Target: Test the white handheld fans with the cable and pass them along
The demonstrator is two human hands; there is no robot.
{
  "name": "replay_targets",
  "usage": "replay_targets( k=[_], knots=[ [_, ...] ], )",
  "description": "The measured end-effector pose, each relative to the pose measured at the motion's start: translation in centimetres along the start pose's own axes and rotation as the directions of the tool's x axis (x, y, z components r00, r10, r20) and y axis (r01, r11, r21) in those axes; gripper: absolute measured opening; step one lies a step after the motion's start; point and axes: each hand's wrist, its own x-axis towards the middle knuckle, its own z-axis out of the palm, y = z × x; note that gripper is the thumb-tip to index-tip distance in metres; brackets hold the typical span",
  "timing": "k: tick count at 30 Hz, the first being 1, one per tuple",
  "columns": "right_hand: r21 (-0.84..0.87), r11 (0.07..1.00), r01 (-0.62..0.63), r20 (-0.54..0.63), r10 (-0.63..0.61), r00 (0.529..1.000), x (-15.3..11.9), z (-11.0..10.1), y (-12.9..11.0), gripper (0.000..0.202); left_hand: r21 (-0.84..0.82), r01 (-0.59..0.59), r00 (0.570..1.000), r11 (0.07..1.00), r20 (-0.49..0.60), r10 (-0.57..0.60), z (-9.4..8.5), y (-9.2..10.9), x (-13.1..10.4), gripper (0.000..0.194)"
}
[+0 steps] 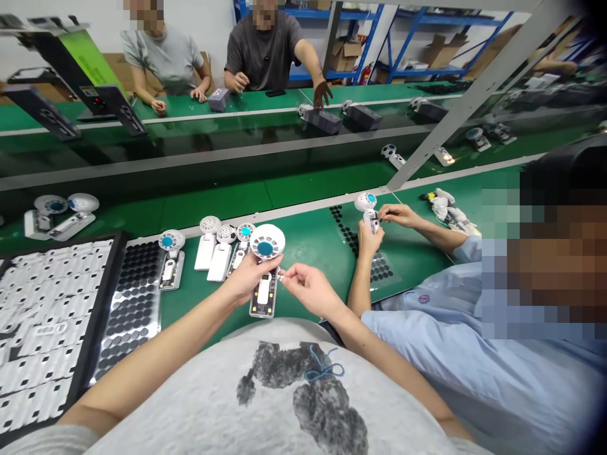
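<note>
My left hand [251, 281] is closed round the neck of a white handheld fan [268, 243] with a round vented head and a blue centre. Its handle is uncovered, so a dark circuit board and a white oblong piece show. At the handle's right side, the fingertips of my right hand [306, 284] pinch a small white part [281, 276], too small to make out. More fans stand just left of my hands, a few with white backs [205, 253] turned up. Another open fan [171, 265] lies further left.
A black-rimmed tray [78, 360] of white shells and a sheet of black round pads [130, 297] lie left. To my right, a co-worker's hands [372, 234] hold a similar fan. Beyond the rail runs a green conveyor [294, 186]; two people sit across it.
</note>
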Motion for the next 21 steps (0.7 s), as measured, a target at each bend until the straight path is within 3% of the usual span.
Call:
replay_targets(
  k=[4, 8, 13, 15, 18, 21],
  knots=[
    [-0.002, 0.999, -0.051, 0.034, 0.051, 0.998, 0.0, -0.1, 0.7, 0.017, 0.075, 0.029, 0.998, 0.997, 0.046, -0.032, -0.3, 0.2, 0.1, 0.035],
    [0.177, 0.982, -0.07, 0.113, 0.05, 0.992, -0.2, -0.2, 0.6, 0.017, 0.023, 0.109, 0.986, 0.994, 0.121, -0.111, -0.7, 0.3, 0.2, 0.031],
    [0.074, 0.996, -0.042, 0.012, 0.042, 0.999, -0.8, 0.0, -0.2, 0.014, -0.008, 0.145, 0.981, 0.989, 0.129, -0.143, -0.9, 0.1, 0.2, 0.033],
    [0.139, 0.985, -0.099, 0.06, 0.091, 0.994, -0.9, 0.1, -0.3, 0.014, -0.004, 0.161, 0.979, 0.987, 0.128, -0.159, -0.9, 0.1, 0.2, 0.033],
    [0.323, 0.927, -0.189, 0.152, 0.146, 0.978, -0.9, 0.0, -0.3, 0.015, -0.052, 0.15, 0.978, 0.987, 0.152, -0.14, -1.0, -0.1, 0.3, 0.027],
    [0.303, 0.943, -0.139, 0.086, 0.118, 0.989, -1.1, -0.1, -0.5, 0.015, -0.134, 0.133, 0.979, 0.982, 0.173, -0.109, -1.2, -0.2, 0.3, 0.023]
  ],
)
